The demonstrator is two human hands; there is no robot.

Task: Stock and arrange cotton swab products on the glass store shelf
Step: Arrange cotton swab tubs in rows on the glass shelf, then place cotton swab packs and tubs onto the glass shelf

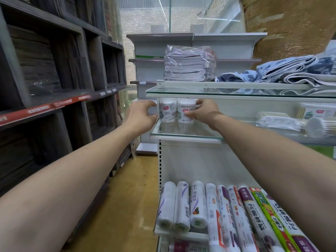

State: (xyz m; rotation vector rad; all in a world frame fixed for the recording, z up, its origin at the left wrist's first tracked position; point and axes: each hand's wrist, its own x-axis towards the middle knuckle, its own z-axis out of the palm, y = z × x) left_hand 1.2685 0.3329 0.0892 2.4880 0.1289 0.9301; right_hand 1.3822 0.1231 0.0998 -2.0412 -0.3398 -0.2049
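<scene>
Glass shelf (pixel 187 136) edge, hands (pixel 141 115) flanking tubs (pixel 167 110)

Between your hands sit white cotton swab tubs (pixel 167 110) with red-and-grey labels; above your right hand lie blue-and-white patterned cloths (pixel 283 70); below it, a green-and-red roll (pixel 272 215)
</scene>
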